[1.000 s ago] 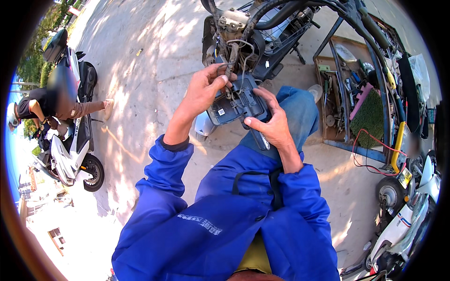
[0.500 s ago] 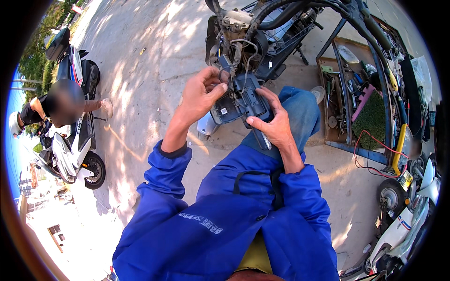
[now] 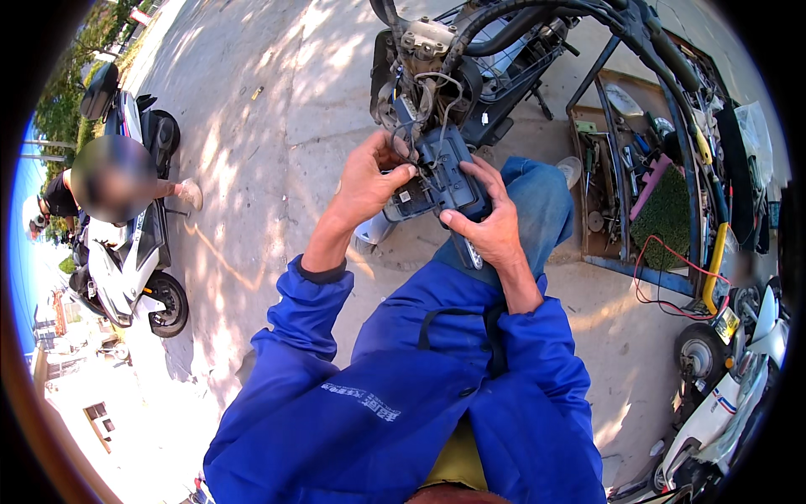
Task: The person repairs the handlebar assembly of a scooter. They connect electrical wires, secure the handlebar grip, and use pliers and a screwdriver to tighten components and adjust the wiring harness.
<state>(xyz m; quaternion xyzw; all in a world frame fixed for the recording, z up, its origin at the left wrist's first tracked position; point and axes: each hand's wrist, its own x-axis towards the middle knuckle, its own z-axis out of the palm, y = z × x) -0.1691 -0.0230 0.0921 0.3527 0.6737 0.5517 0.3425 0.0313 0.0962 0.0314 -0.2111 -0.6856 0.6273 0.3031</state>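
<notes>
A black plastic housing (image 3: 453,175) with a ribbed, moulded back lies tilted over my knee, in front of a partly stripped motorbike front (image 3: 424,42). My right hand (image 3: 494,220) grips its right side, thumb on the near edge and fingers along the far side. At the housing's left, my left hand (image 3: 365,181) has its thumb and bent fingers closed around thin wires (image 3: 409,134) that run down from the bike's head. The fingertips partly hide where the wires meet the housing. A small white label shows on the housing's lower left part.
A metal-framed tray of tools (image 3: 625,155) stands to the right, with a red cable (image 3: 642,269) looped at its near corner. White scooters (image 3: 714,412) stand at the lower right. On the left, a person (image 3: 63,195) is beside a parked white scooter (image 3: 126,269).
My left hand has shifted slightly right and down, closer to the housing. My right hand keeps its grip, and the housing has moved only a little. The person at left has shifted slightly.
</notes>
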